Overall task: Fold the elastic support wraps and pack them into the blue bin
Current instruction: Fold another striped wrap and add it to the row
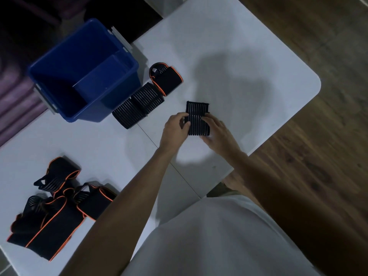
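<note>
While laid on the tabletop [229, 56], a ribbed black wrap [197, 118] is pinched at its sides by both hands. Left hand [175, 129] and right hand [218, 134] are curled upon it.

We note a white, round-cornered table [229, 46] with a thin seam across its top, brown wood-plank flooring [322, 156] alongside, and purple ribbed fabric [14, 100] at far left.
</note>
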